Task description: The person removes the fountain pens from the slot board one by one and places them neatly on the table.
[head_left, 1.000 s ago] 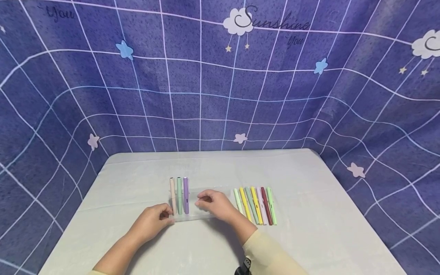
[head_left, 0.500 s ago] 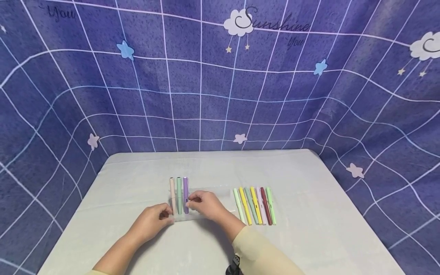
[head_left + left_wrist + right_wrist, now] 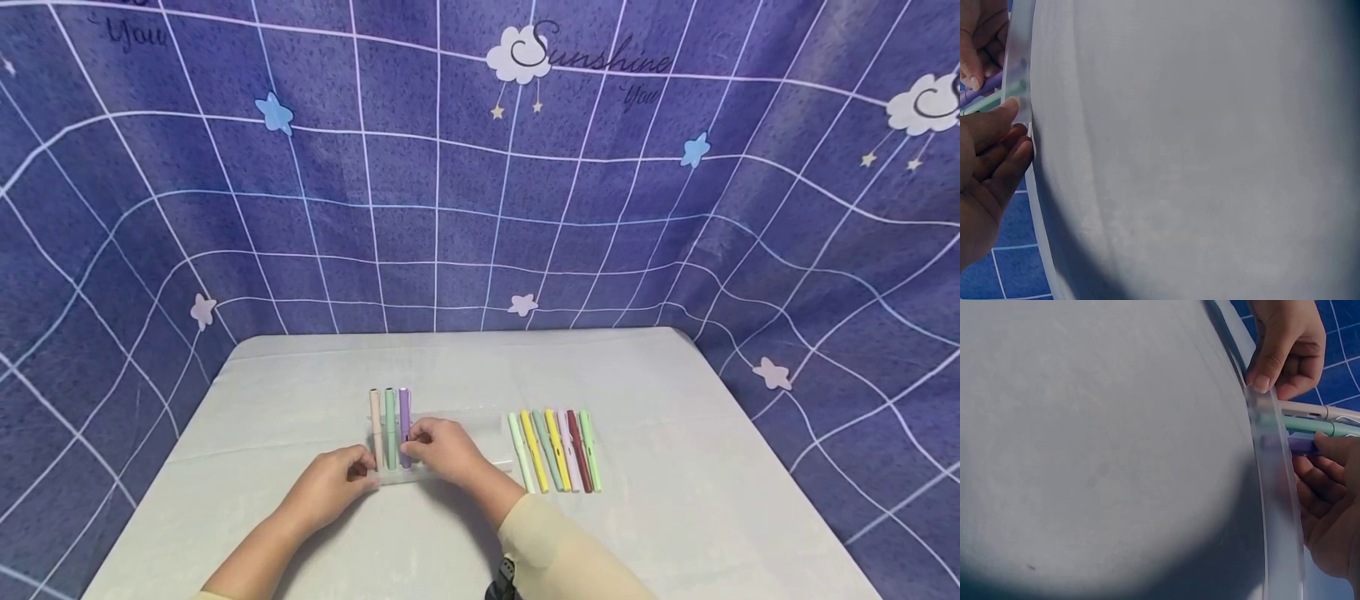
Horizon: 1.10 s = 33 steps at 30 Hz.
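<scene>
A clear plastic tray (image 3: 397, 476) lies on the table, its near wall (image 3: 1282, 531) showing in the right wrist view. Three capped pens rest side by side across its left end: a peach pen (image 3: 377, 421), a mint green pen (image 3: 391, 421) and a purple pen (image 3: 405, 408). My left hand (image 3: 333, 483) grips the tray's near left corner, the thumb on its wall. With thumb and fingers, my right hand (image 3: 450, 450) pinches the purple pen near its lower half; the fingers' far side is partly hidden.
To the right of the tray lies a row of several pens, among them a pale green pen (image 3: 521, 454), a yellow pen (image 3: 535, 450), a dark red pen (image 3: 580, 450) and a brighter green pen (image 3: 590, 450). A blue patterned curtain (image 3: 465, 233) surrounds the white table (image 3: 645, 400).
My right hand has moved left from over the tray's middle and taken hold of the purple pen. The left hand stays at the tray's corner.
</scene>
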Motion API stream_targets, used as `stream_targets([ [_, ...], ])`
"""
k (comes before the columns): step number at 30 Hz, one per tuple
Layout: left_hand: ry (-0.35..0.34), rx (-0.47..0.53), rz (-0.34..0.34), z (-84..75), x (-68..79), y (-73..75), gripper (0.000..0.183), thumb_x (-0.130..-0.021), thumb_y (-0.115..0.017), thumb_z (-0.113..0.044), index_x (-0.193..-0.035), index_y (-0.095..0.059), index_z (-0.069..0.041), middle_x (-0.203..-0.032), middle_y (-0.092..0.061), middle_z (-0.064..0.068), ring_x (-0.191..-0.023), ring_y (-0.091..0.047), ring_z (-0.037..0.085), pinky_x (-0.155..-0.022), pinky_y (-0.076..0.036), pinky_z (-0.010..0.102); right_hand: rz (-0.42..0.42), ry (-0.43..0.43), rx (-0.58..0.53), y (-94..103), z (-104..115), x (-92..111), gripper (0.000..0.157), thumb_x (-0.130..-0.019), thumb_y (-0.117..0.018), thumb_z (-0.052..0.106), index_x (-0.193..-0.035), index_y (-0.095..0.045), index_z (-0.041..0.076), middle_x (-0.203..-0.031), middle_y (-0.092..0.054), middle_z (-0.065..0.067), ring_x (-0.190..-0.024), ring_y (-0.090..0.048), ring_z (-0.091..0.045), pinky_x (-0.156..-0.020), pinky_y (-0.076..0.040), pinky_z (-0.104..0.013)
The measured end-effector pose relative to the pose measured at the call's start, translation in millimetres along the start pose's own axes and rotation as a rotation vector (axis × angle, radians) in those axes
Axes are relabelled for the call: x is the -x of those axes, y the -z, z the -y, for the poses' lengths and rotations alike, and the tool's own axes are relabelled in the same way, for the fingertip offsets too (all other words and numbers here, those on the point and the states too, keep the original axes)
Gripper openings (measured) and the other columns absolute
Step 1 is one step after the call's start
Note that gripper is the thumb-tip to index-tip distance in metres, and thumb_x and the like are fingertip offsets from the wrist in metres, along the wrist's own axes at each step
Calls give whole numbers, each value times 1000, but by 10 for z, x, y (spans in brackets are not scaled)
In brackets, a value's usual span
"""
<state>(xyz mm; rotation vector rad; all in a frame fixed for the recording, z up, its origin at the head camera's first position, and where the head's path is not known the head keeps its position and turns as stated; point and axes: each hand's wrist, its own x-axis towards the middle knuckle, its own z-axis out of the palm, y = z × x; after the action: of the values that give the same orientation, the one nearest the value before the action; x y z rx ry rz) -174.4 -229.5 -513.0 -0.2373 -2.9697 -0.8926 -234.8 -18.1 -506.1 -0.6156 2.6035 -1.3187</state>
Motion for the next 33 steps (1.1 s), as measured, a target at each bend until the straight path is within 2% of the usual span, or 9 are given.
stream_targets([
  [5,-1,2,-3,1,3,-1,21,-78,-82,-19,-88,-65,-23,-81,-65,-15,-77,-59,2,-74,-53,26,-5,21,-71,22,31,29,10,-92,-69,26,-92,-66,16,-76,-66,10,-64,-60,-4,-58,-48,-21],
  [11,-4,5,1,2,4,7,20,-79,-81,-20,-89,-65,-24,-80,-64,-15,-76,-58,2,-73,-52,26,-20,34,-222,50,68,58,11,-93,-69,26,-93,-64,16,-80,-66,8,-66,-62,-5,-61,-53,-22],
  [19,2,24,5,1,4,5,20,-78,-82,-19,-89,-65,-23,-82,-66,-15,-77,-59,2,-73,-53,25,65,-11,-440,47,11,108,13,-93,-68,17,-94,-63,5,-82,-69,-3,-76,-70,-17,-69,-60,-30],
  [25,16,22,7,-12,13,8,20,-78,-82,-19,-89,-65,-22,-82,-66,-14,-77,-59,2,-73,-53,26,66,-24,-458,99,-58,151,14,-94,-67,17,-95,-63,4,-85,-69,-5,-78,-70,-17,-71,-60,-31],
  [33,19,20,10,-16,16,10,20,-79,-81,-20,-90,-65,-23,-81,-65,-15,-77,-59,1,-74,-53,27,62,-29,-415,192,-107,198,13,-94,-66,18,-95,-64,5,-86,-70,-7,-76,-71,-17,-71,-59,-27],
])
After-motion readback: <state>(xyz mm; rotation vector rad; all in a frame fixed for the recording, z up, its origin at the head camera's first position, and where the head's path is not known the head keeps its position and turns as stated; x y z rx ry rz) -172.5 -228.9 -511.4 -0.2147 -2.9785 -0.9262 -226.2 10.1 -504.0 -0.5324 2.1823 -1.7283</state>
